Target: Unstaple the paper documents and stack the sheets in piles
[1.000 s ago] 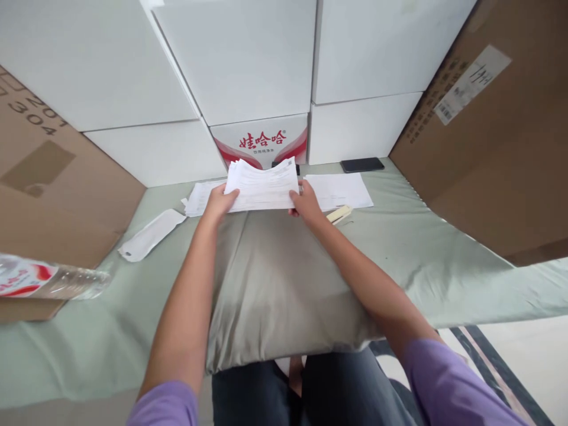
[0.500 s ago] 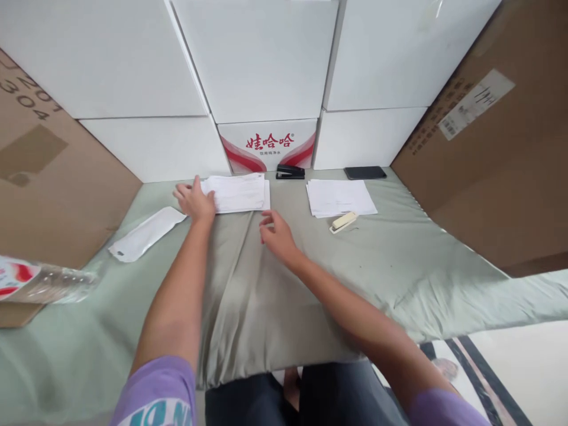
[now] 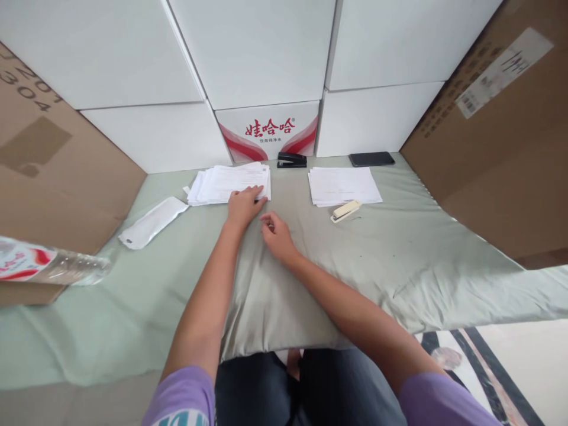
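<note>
My left hand (image 3: 244, 206) lies with its fingers stretched out over the lower right part of a stack of white paper sheets (image 3: 213, 184). The sheets are fanned a little unevenly at their left side. Just to the right, my right hand (image 3: 277, 235) is above the cloth near the stack's corner, its fingers loosely bent and holding nothing I can see. A black stapler (image 3: 291, 160) stands behind, between this stack and a second pile of white sheets (image 3: 345, 184). In front of that pile lies a cream-coloured stapler (image 3: 345, 211).
A dark phone (image 3: 371, 159) lies at the back right. On the left are a white packet (image 3: 153, 222) and a plastic water bottle (image 3: 80, 266) on its side. White boxes (image 3: 268, 53) wall off the back; brown cartons (image 3: 497, 160) flank both sides of the green cloth (image 3: 355, 284).
My left hand has moved right, from the stack's left end to its lower right part. My right hand has stayed near the same corner, its fingers slightly more bent. The view has shifted slightly.
</note>
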Available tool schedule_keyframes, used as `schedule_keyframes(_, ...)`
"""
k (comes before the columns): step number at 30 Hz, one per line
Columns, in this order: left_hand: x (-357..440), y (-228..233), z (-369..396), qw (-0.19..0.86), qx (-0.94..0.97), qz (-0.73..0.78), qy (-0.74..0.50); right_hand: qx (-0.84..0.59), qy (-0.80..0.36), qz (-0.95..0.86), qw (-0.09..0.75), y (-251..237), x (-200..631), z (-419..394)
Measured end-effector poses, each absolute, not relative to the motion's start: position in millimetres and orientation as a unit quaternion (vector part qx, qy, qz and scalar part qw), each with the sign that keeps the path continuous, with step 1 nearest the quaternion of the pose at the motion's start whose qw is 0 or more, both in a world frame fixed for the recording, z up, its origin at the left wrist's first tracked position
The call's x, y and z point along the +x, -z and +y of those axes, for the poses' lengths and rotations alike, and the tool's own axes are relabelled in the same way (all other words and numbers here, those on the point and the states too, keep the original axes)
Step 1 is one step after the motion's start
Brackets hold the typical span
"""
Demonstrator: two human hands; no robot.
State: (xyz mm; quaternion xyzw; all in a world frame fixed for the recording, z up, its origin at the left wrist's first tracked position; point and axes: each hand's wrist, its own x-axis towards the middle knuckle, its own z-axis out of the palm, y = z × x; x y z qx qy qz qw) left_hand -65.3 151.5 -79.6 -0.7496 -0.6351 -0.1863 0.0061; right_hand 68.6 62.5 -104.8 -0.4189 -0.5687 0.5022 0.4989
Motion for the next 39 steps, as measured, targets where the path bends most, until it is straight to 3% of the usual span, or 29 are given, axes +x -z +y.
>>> schedule_keyframes(9, -62.9, 75.0, 147.8, 0.07, -0.742, -0.638, 0.195, -0.423, -0.533, -0.524, 0.512, 100.5, 68.4, 60.7)
schedule_keyframes(16, -65.4, 64.1, 140.9, 0.078, -0.664, -0.665, 0.335, -0.392, -0.604, -0.379, 0.582, 93.7, 82.4, 80.3)
schedule_keyframes(19, -58.7, 60.3, 133.1, 0.078, -0.718, -0.61, 0.327, -0.374, -0.626, -0.314, 0.609, 90.1, 97.8, 95.3)
schedule_keyframes(24, -39.0, 62.4, 122.9, 0.042, -0.857, -0.448, 0.252, -0.339, -0.695, -0.301, 0.557, 89.2, 116.1, 115.2)
schedule_keyframes(28, -34.4, 60.2, 122.9, 0.011, -0.887, -0.403, 0.223, -0.37, -0.678, -0.316, 0.551, 92.5, 118.4, 123.6)
schedule_keyframes(34, -79.2, 41.5, 149.2, 0.045, -0.624, -0.693, 0.357, -0.408, -0.615, -0.368, 0.566, 98.4, 115.4, 123.2)
schedule_keyframes(37, -108.0, 37.0, 163.0, -0.048, -0.563, -0.766, 0.306, -0.399, -0.6, -0.403, 0.565, 100.4, 114.4, 120.7)
schedule_keyframes(39, -120.3, 35.1, 166.8, -0.056, -0.57, -0.769, 0.284, -0.388, -0.599, -0.417, 0.563, 101.0, 114.8, 119.5)
